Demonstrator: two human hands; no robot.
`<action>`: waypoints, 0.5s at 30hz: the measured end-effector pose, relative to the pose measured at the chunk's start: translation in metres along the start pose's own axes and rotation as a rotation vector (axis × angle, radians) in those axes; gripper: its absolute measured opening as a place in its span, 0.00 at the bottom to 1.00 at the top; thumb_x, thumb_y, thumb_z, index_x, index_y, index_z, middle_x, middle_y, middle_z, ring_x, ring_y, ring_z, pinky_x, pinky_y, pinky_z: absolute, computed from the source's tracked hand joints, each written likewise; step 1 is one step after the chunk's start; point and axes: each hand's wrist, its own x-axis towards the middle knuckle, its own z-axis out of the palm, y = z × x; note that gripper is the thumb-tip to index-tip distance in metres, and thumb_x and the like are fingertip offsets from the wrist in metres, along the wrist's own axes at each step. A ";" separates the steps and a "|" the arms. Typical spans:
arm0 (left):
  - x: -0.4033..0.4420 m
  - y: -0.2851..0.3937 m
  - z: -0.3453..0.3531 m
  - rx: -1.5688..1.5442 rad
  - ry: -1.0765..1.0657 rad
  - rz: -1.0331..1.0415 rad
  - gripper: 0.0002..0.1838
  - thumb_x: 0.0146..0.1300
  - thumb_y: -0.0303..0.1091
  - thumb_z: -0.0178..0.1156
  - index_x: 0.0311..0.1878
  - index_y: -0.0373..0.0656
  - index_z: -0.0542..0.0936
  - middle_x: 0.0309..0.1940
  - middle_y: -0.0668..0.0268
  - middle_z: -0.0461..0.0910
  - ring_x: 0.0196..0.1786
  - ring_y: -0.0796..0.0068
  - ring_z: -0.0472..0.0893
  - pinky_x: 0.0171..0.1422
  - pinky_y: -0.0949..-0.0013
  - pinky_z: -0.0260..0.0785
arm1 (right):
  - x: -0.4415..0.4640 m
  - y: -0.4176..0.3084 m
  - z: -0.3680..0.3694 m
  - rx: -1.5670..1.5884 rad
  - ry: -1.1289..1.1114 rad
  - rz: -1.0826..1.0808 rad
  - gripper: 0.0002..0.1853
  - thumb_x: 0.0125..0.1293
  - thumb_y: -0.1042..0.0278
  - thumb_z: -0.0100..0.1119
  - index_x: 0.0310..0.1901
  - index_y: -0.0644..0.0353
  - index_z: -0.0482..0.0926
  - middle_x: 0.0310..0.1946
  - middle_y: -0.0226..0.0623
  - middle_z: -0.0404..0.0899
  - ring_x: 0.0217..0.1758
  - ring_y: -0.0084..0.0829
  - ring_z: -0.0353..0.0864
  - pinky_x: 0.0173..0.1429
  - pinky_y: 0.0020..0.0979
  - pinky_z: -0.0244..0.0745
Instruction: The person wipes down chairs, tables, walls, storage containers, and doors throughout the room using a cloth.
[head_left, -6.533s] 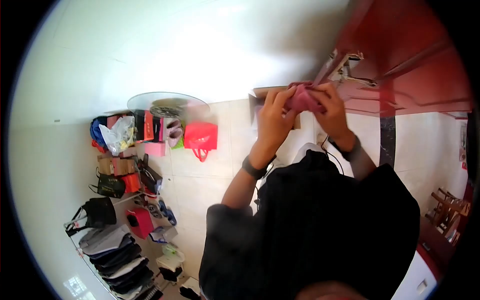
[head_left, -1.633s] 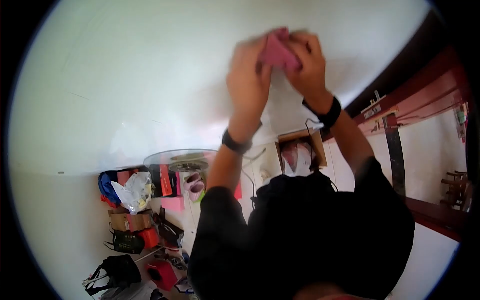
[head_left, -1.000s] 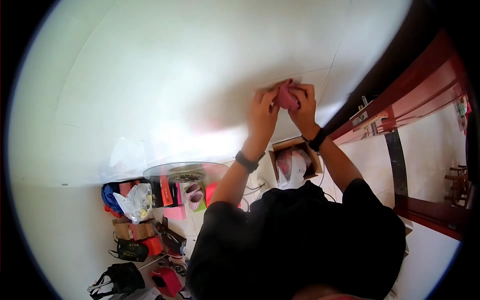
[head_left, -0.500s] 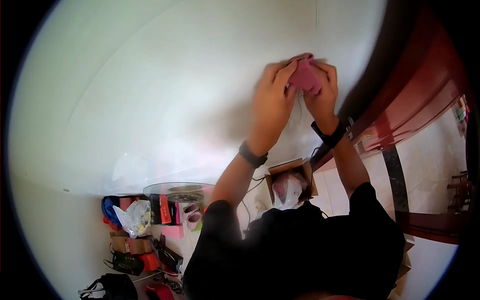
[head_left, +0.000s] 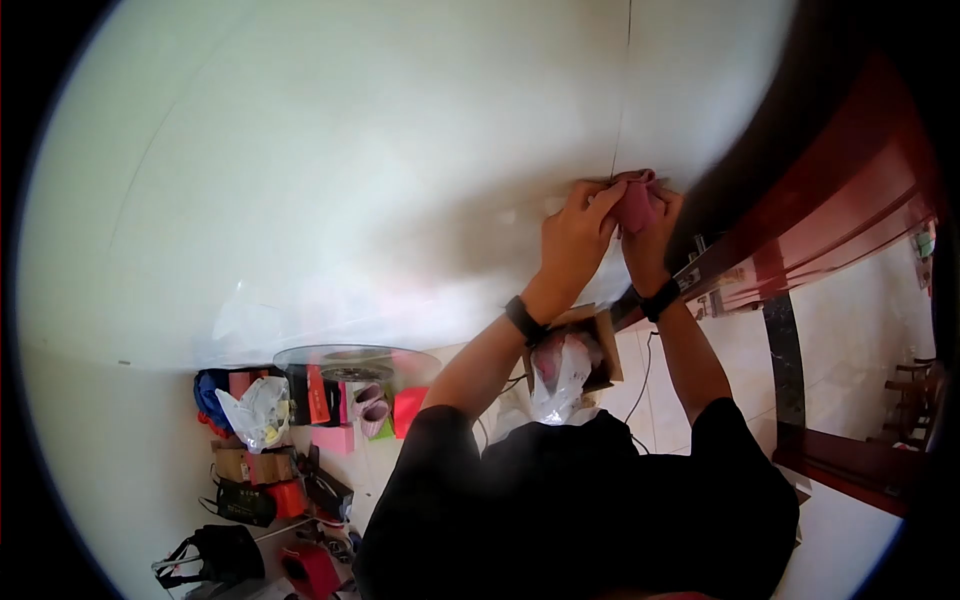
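Note:
A folded dusty-pink cloth [head_left: 637, 207] is held up between both hands, close to the white wall [head_left: 350, 150]. My left hand [head_left: 578, 238] grips its left side with bent fingers, the thumb against the front. From the right, my right hand [head_left: 650, 240] is closed on the cloth's other side, partly covered by it. A thin dark line [head_left: 622, 90] runs down the wall to just above the cloth. Whether the cloth touches the wall, I cannot tell. Black bands circle both wrists.
A dark red door [head_left: 800, 240] with metal hardware stands right of my hands. Below them, an open cardboard box [head_left: 603, 345] holds a plastic bag [head_left: 562, 375]; a dark cable [head_left: 643, 385] hangs beside it. At lower left are a glass-topped table [head_left: 350, 358], bags, boxes and shoes.
Both hands and the cloth have moved lower in the view and slightly right, with the cloth still held. The camera view has shifted a little, showing more of the wall line.

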 end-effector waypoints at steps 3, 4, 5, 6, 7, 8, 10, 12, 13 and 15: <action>-0.022 -0.012 0.017 0.023 0.011 -0.017 0.20 0.55 0.26 0.66 0.53 0.50 0.82 0.43 0.64 0.80 0.34 0.63 0.82 0.35 0.64 0.76 | -0.016 0.005 0.000 0.015 0.047 -0.073 0.29 0.47 0.86 0.69 0.52 0.57 0.75 0.52 0.42 0.68 0.53 0.46 0.76 0.52 0.39 0.77; -0.028 -0.015 0.022 0.034 0.020 -0.013 0.19 0.56 0.28 0.66 0.53 0.51 0.82 0.43 0.66 0.79 0.35 0.63 0.83 0.34 0.63 0.76 | -0.022 0.007 0.000 -0.002 0.039 -0.069 0.28 0.47 0.86 0.69 0.53 0.57 0.75 0.51 0.42 0.68 0.53 0.46 0.76 0.52 0.39 0.78; -0.034 -0.018 0.026 0.033 0.016 -0.033 0.19 0.56 0.28 0.66 0.52 0.51 0.81 0.43 0.65 0.79 0.35 0.62 0.83 0.34 0.63 0.76 | -0.026 0.009 0.001 -0.018 0.032 -0.068 0.28 0.48 0.86 0.68 0.53 0.57 0.75 0.51 0.42 0.68 0.52 0.47 0.76 0.51 0.40 0.78; -0.040 -0.020 0.030 0.030 0.013 -0.054 0.19 0.56 0.28 0.66 0.52 0.50 0.81 0.43 0.65 0.79 0.36 0.62 0.83 0.35 0.62 0.76 | -0.031 0.011 0.002 -0.035 0.023 -0.070 0.28 0.48 0.85 0.68 0.53 0.57 0.74 0.51 0.42 0.69 0.52 0.47 0.76 0.51 0.41 0.78; -0.047 -0.022 0.034 0.027 0.010 -0.078 0.18 0.56 0.28 0.66 0.52 0.50 0.81 0.43 0.65 0.79 0.36 0.61 0.83 0.35 0.62 0.76 | -0.037 0.013 0.001 -0.073 -0.004 -0.069 0.27 0.49 0.84 0.68 0.53 0.57 0.74 0.51 0.42 0.68 0.51 0.48 0.77 0.50 0.41 0.78; -0.054 -0.026 0.037 0.025 -0.004 -0.099 0.18 0.56 0.28 0.65 0.51 0.49 0.81 0.44 0.64 0.79 0.37 0.60 0.83 0.37 0.61 0.76 | -0.044 0.017 0.001 -0.111 -0.033 -0.070 0.26 0.50 0.83 0.68 0.53 0.58 0.74 0.51 0.42 0.68 0.50 0.48 0.77 0.50 0.42 0.78; -0.074 -0.038 0.045 0.018 -0.035 -0.149 0.16 0.57 0.28 0.65 0.50 0.48 0.81 0.44 0.62 0.80 0.39 0.58 0.83 0.39 0.59 0.77 | -0.062 0.023 0.001 -0.165 -0.150 0.013 0.23 0.53 0.80 0.66 0.52 0.58 0.75 0.51 0.43 0.69 0.48 0.50 0.78 0.48 0.44 0.78; -0.102 -0.061 0.056 0.114 -0.168 -0.265 0.16 0.55 0.29 0.68 0.48 0.45 0.81 0.42 0.59 0.80 0.40 0.55 0.83 0.42 0.58 0.76 | -0.089 0.028 0.002 -0.204 -0.333 0.186 0.19 0.57 0.76 0.65 0.51 0.57 0.75 0.50 0.44 0.71 0.46 0.52 0.79 0.47 0.45 0.78; -0.124 -0.071 0.059 0.158 -0.237 -0.324 0.16 0.54 0.30 0.70 0.47 0.44 0.81 0.41 0.57 0.81 0.40 0.53 0.83 0.44 0.57 0.76 | -0.111 0.039 0.004 -0.197 -0.445 0.214 0.17 0.58 0.76 0.64 0.50 0.59 0.76 0.47 0.45 0.73 0.45 0.53 0.79 0.47 0.45 0.78; -0.178 -0.086 0.058 0.143 -0.422 -0.473 0.17 0.53 0.34 0.70 0.46 0.43 0.81 0.40 0.55 0.82 0.41 0.50 0.83 0.46 0.55 0.75 | -0.160 0.061 0.008 -0.180 -0.672 0.262 0.14 0.60 0.74 0.61 0.48 0.62 0.78 0.42 0.49 0.77 0.44 0.54 0.79 0.46 0.46 0.77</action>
